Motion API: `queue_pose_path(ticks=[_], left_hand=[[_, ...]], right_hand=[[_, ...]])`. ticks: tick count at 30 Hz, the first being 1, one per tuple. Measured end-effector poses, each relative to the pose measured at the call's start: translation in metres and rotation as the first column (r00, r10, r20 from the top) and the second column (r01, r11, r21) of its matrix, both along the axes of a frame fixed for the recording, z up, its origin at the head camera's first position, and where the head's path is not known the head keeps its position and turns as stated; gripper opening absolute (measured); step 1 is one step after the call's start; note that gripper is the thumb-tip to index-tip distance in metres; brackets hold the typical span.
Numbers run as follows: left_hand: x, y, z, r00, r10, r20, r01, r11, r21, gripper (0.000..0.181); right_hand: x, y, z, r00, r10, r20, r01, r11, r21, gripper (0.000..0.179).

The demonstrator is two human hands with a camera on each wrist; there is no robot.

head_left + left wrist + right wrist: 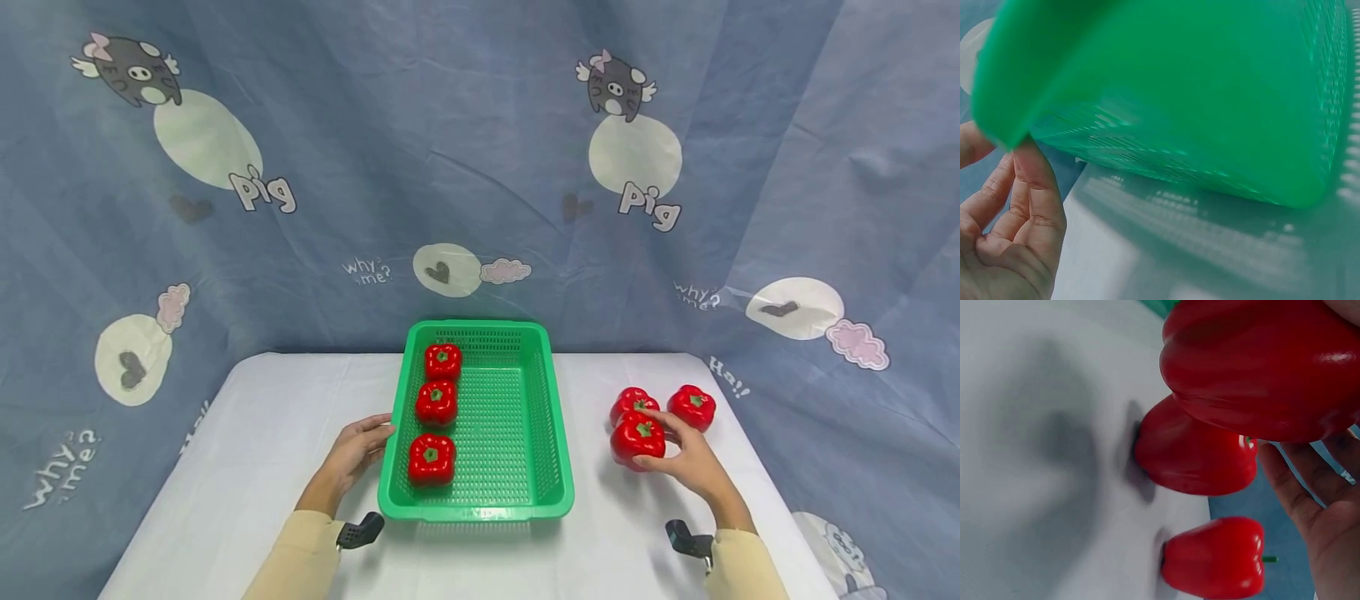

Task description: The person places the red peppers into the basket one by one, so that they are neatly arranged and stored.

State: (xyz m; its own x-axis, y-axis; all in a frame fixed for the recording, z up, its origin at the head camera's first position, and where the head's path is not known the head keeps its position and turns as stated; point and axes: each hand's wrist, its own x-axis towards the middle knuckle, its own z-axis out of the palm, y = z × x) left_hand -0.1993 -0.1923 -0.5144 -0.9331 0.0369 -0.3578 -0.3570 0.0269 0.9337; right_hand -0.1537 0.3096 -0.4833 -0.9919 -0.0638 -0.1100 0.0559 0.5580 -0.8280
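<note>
Red pepper (pixel 637 439) in hand: right of centre, lower half of the head frame, up off the table – right wrist view shows its shadow well apart. Right hand (pixel 693 462) grasps it, thumb on the near side, fingers round the far side, forearm angling in from lower right.

Rear pepper (pixel 628 400) is directly above it in frame, partly covered; can't tell if they touch. Corner pepper (pixel 692 407) stands to the upper right, behind the fingers, near the table's right edge.

Green basket (pixel 480 513) at lower centre, long sides running up the frame. Left hand (pixel 358 450) is at its left rim, fingers bent, fingertips touching – can't tell whether it pinches. Left forearm enters from the bottom, left of centre.

Three peppers (pixel 437 402) line the basket's left side; green mesh floor shows along the right half. White table (pixel 225 500) surface shows between basket and held pepper, with a wide stretch at lower left. Basket's top end reaches the table's back edge, close to the blue cloth (pixel 480 167).
</note>
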Motion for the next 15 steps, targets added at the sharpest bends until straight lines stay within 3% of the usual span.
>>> queue_pose_path(ticks=[10,15], left_hand=[[0.002,0.001,0.003,1.000,-0.004,-0.010,0.004,1.000,0.014,0.049],[0.001,0.000,0.001,1.000,-0.001,-0.005,0.001,1.000,0.014,0.049]], right_hand=[[-0.009,-0.010,0.004,0.996,0.033,-0.087,-0.033,0.999,0.006,0.082],[-0.015,-0.016,0.004,0.994,0.054,-0.093,-0.054,0.999,-0.003,0.083]])
